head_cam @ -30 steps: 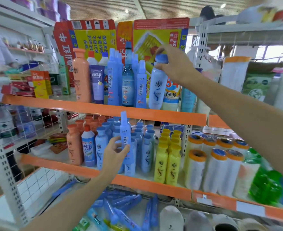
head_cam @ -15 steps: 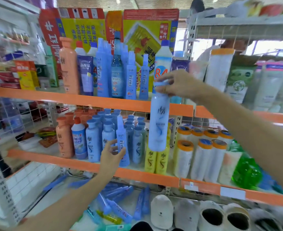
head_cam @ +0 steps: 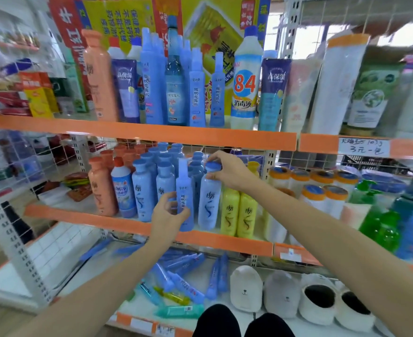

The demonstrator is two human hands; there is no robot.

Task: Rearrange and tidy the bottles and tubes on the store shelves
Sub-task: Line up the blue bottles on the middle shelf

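Observation:
My right hand (head_cam: 227, 170) pinches the cap of a pale blue shampoo bottle (head_cam: 209, 203), which stands at the front of the middle shelf (head_cam: 132, 223) beside two yellow bottles (head_cam: 238, 214). My left hand (head_cam: 167, 216) grips the lower body of a slim blue spray bottle (head_cam: 184, 190), held upright just left of the shampoo bottle at the shelf's front edge. Behind them stand several matching pale blue bottles (head_cam: 152, 181).
The top shelf (head_cam: 140, 133) carries blue spray bottles, an orange bottle (head_cam: 99, 74), a white "84" bottle (head_cam: 245, 76) and tubes. Blue tubes (head_cam: 181, 276) lie loose on the bottom shelf next to plush slippers (head_cam: 283, 290). Orange-capped rolls (head_cam: 322, 190) stand at the right.
My right hand has carried the pale blue shampoo bottle from the top shelf down to the middle shelf. My left hand keeps its grip on the slim spray bottle, now lower.

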